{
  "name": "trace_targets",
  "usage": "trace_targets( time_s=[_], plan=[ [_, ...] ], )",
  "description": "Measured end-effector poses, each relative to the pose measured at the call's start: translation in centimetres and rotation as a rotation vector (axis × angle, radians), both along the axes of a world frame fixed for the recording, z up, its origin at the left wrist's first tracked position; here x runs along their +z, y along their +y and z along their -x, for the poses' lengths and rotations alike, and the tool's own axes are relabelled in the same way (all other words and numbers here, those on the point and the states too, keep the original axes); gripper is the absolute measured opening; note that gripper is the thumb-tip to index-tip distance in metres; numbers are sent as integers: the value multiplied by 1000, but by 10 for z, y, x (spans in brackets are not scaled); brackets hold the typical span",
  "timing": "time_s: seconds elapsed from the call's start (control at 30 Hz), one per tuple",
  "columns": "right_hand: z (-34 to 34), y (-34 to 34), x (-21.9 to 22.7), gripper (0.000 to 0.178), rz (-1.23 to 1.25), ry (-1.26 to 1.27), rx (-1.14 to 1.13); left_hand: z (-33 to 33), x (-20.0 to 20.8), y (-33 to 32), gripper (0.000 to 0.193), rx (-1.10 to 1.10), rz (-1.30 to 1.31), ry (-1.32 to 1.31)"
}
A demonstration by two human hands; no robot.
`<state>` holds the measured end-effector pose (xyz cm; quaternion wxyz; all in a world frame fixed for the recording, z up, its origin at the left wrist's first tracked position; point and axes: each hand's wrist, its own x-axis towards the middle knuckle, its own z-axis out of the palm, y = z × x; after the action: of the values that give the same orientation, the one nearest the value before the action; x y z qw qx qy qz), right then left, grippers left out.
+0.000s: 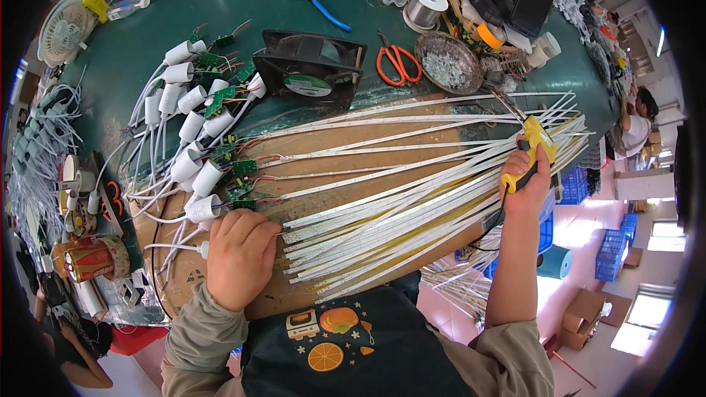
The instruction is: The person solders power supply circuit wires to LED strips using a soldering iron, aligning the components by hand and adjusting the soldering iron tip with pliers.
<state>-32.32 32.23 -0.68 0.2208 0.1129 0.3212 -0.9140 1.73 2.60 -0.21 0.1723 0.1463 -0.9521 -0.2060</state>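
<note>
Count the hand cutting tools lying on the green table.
2: blue-handled pliers at the top centre, and orange-handled scissors right of the black fan. More may be hidden in the clutter at the top right.

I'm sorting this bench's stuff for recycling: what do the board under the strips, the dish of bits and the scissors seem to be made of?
The board looks like unfinished wood or fibreboard: matt brown, scuffed. The dish appears to be dull grey metal, with a thin, worn rim. The scissors have orange handles, probably plastic with a smooth sheen, and dark blades, likely steel.
</note>
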Motion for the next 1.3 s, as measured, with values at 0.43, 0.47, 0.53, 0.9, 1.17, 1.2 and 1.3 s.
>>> trace_targets(
  time_s=[0.43,0.47,0.53,0.9,1.17,1.2,1.3],
  plan=[
    [2,1,-1,38,-30,-1,12,-1,1,0,19,0,-3,-13],
    [1,1,-1,38,-28,2,10,-1,1,0,19,1,-3,-13],
    [2,3,-2,38,-12,1,21,-1,0,0,19,-1,0,-5],
    [-19,-16,11,33,-504,262,-79,-1,-1,0,19,1,5,-13],
    [-17,-18,17,34,-944,486,-7,-1,0,0,19,6,0,-6],
    [-17,-18,18,34,-944,487,-7,-1,0,0,19,4,0,-7],
    [-17,-18,20,38,-988,547,-25,-1,1,0,19,1,3,-7]
  ],
)
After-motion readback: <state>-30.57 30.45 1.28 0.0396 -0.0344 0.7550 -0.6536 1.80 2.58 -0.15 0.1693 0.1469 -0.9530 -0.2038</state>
